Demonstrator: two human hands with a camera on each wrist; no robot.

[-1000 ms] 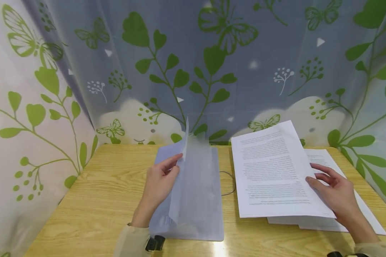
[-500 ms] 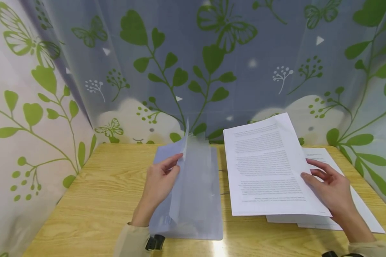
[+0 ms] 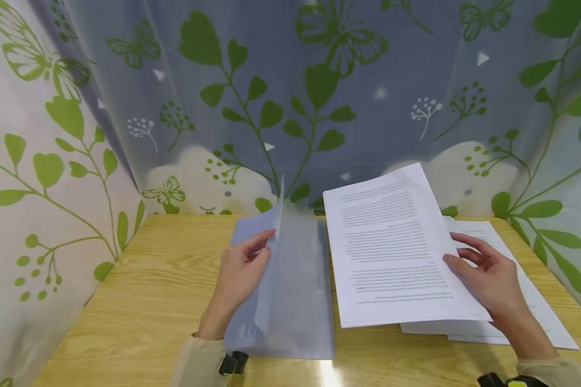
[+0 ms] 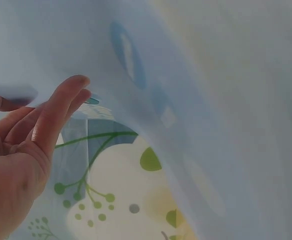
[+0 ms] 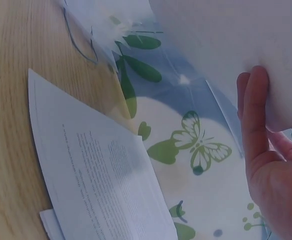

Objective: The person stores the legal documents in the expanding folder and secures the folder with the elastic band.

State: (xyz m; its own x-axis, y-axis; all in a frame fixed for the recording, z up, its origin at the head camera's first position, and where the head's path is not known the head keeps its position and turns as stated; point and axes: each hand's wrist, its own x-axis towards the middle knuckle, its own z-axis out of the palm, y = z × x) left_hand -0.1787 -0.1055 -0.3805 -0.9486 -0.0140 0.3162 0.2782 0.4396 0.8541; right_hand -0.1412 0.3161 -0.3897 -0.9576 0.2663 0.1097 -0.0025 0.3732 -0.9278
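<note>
Head view has the right hand (image 3: pixel 489 279) pinching the sheets (image 3: pixel 387 247) above the bench (image 3: pixel 140 279), right of the folder (image 3: pixel 300 344), best carried level; left wrist shows the left hand (image 4: pixel 23 170), fingers near-straight at a raised leaf (image 4: pixel 76 40), pinch unclear; right wrist shows fingers backing the sheets, where light pressure should avoid creases.

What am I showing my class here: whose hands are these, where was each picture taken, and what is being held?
There is no robot: a person works with two bare hands. A camera on the head looks forward and down; one on each wrist looks closely at that hand's work. On the wooden table lies a translucent plastic folder, its raised cover held by the left hand. The right hand holds printed paper, perhaps several sheets, by its edge. More printed pages lie beneath. Behind hangs a butterfly-patterned curtain.
</note>
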